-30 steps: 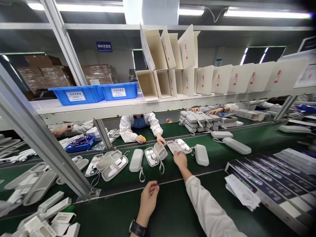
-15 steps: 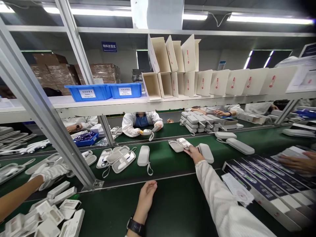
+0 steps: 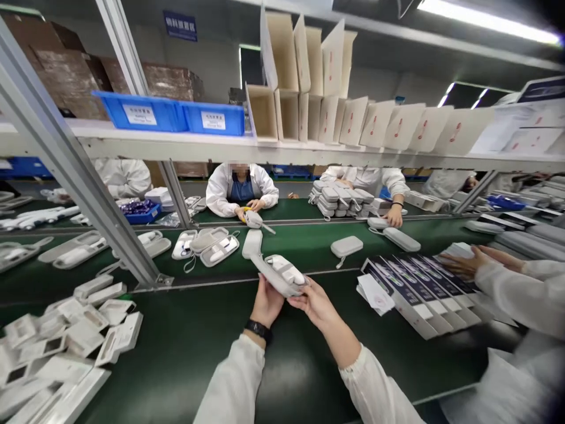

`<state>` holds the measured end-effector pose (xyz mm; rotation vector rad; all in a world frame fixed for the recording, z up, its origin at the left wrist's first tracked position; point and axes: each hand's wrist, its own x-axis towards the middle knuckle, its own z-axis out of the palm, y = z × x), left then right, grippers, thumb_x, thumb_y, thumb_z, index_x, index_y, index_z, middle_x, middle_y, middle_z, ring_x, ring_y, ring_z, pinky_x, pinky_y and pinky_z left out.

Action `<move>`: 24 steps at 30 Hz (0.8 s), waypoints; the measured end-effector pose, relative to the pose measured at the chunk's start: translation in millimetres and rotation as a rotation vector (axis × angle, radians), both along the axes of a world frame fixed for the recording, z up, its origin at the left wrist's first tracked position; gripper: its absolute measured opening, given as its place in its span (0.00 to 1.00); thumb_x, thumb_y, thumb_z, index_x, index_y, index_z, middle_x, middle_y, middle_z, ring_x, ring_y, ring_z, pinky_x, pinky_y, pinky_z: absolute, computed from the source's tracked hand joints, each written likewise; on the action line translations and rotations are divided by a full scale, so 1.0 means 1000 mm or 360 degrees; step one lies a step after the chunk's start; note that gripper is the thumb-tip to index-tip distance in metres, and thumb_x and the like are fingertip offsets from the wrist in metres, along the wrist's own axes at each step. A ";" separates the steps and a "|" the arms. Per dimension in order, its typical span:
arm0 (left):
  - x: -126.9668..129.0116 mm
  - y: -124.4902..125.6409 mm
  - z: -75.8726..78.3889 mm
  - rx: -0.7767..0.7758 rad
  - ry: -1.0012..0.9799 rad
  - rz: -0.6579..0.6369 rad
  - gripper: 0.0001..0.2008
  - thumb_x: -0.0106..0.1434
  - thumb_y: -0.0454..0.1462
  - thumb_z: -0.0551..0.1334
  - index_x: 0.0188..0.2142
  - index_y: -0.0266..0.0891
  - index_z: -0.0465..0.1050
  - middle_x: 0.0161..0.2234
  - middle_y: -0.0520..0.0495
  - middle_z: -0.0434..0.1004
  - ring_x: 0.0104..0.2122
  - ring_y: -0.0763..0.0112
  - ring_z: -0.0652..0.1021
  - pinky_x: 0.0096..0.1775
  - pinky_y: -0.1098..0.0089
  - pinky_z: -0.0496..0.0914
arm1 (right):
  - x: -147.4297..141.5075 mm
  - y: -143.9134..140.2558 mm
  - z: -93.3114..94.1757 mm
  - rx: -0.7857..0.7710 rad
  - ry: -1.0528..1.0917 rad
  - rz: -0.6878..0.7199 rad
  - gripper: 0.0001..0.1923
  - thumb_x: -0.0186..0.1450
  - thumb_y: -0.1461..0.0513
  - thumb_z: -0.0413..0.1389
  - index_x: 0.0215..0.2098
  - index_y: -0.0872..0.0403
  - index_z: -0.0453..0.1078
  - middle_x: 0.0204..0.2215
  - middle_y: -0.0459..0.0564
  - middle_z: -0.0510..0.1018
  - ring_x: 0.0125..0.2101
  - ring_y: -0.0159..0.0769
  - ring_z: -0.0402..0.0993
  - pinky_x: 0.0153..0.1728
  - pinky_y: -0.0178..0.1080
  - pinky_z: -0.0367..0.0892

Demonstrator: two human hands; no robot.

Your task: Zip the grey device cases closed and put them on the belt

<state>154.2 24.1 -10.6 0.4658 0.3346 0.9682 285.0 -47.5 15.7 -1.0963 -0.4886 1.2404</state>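
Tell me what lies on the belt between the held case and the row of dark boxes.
In the head view, one closed grey pouch lies between the open case and the dark boxes; a white leaflet rests at the boxes' near end.

— How many hands on the open grey case (image 3: 282, 274)?
— Two: left hand (image 3: 266, 302); right hand (image 3: 314, 301).
— Blue bins up on the shelf?
— Two: one (image 3: 140, 111); another (image 3: 213, 119).
— Closed cases lying alone nearby?
— One (image 3: 346, 246).

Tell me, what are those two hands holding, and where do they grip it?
An open grey zip case: the left hand under its near-left edge, the right hand under its right end.
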 end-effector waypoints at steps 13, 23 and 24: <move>-0.030 -0.026 0.025 -0.0467 0.0104 0.0579 0.26 0.63 0.55 0.65 0.50 0.38 0.73 0.44 0.41 0.81 0.42 0.60 0.81 0.45 0.62 0.77 | -0.073 -0.031 -0.024 0.0358 -0.1381 0.0164 0.11 0.66 0.53 0.58 0.37 0.53 0.69 0.30 0.47 0.73 0.21 0.29 0.67 0.23 0.36 0.64; -0.062 -0.039 0.055 -0.0190 0.0628 0.1380 0.25 0.55 0.41 0.75 0.50 0.40 0.74 0.52 0.43 0.78 0.48 0.62 0.80 0.47 0.64 0.78 | -0.074 -0.032 -0.034 0.0737 -0.2632 -0.0148 0.15 0.74 0.62 0.45 0.36 0.51 0.72 0.29 0.52 0.73 0.28 0.39 0.65 0.32 0.42 0.59; -0.071 -0.039 0.055 -0.0164 0.0696 0.1344 0.23 0.54 0.41 0.76 0.48 0.39 0.75 0.50 0.42 0.79 0.47 0.62 0.80 0.46 0.65 0.78 | -0.066 -0.033 -0.032 0.0773 -0.2714 -0.0080 0.15 0.74 0.63 0.45 0.37 0.51 0.72 0.29 0.52 0.73 0.27 0.38 0.65 0.32 0.41 0.57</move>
